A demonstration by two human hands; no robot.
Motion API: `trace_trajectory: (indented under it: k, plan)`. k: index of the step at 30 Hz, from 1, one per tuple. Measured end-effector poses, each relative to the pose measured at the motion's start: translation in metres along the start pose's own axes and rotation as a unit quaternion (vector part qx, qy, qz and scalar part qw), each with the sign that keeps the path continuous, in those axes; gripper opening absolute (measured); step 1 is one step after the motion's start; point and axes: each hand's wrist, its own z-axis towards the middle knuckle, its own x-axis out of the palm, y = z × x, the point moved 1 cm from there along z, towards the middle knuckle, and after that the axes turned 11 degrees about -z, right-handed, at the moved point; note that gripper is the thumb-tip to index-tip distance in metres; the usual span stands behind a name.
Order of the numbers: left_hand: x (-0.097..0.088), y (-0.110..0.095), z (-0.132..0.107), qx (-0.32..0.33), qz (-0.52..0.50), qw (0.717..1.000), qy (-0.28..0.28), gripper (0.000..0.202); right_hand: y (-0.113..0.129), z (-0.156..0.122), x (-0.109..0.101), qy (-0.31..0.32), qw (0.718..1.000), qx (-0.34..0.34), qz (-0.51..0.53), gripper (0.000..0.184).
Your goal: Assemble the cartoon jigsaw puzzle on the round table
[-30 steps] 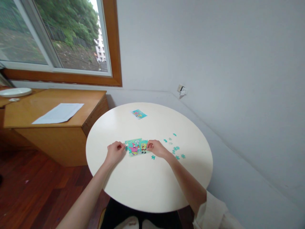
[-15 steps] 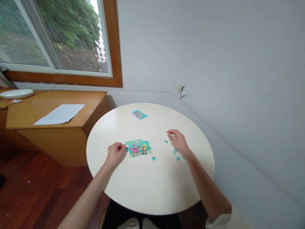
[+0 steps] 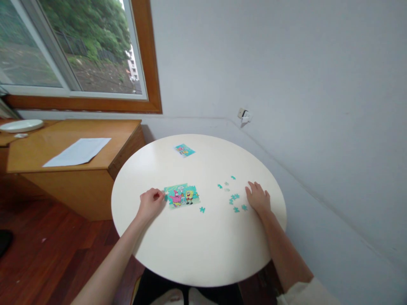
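A partly joined cartoon jigsaw puzzle (image 3: 182,196) lies left of the middle of the round white table (image 3: 190,250). At its left edge is my left hand (image 3: 151,205), closed, with a small teal puzzle piece (image 3: 165,197) at the fingertips. My right hand (image 3: 258,198) is palm down over the right side of the table, fingers apart and holding nothing. To its left are several loose teal pieces (image 3: 235,197), among them two paler ones. One single puzzle piece (image 3: 202,209) lies just off the puzzle's lower right corner.
Toward the back of the table lies a small picture card (image 3: 184,150) with a like cartoon scene. On the left stands a wooden desk (image 3: 66,182) bearing a sheet of paper (image 3: 79,151) and a white plate (image 3: 21,126). A wall socket with a plug (image 3: 244,115) is behind the table.
My right hand has moved right, away from the loose pieces, and its fingers have spread. A teal piece now shows where that hand was. My left hand stays at the puzzle's edge.
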Motion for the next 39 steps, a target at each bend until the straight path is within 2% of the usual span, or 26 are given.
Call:
trace_trajectory:
  k: [7, 15, 24, 39]
  plan:
    - [0.003, 0.001, 0.001, 0.022, 0.046, 0.998, -0.044, 0.024, 0.000, -0.001, -0.006, 0.013, 1.000, -0.003, 0.002, 0.049]
    - [0.007, -0.003, -0.003, 0.012, 0.116, 0.992, -0.053, 0.029, -0.001, -0.001, -0.004, 0.018, 1.000, -0.010, 0.005, 0.050]
    - [0.010, -0.008, -0.007, 0.028, 0.149, 0.988, -0.032, 0.032, -0.003, 0.001, 0.003, -0.001, 1.000, -0.005, 0.022, 0.050]
    - [0.014, -0.006, -0.007, 0.048, 0.145, 0.988, 0.004, 0.036, -0.001, -0.002, -0.002, -0.009, 1.000, -0.010, 0.015, 0.048]
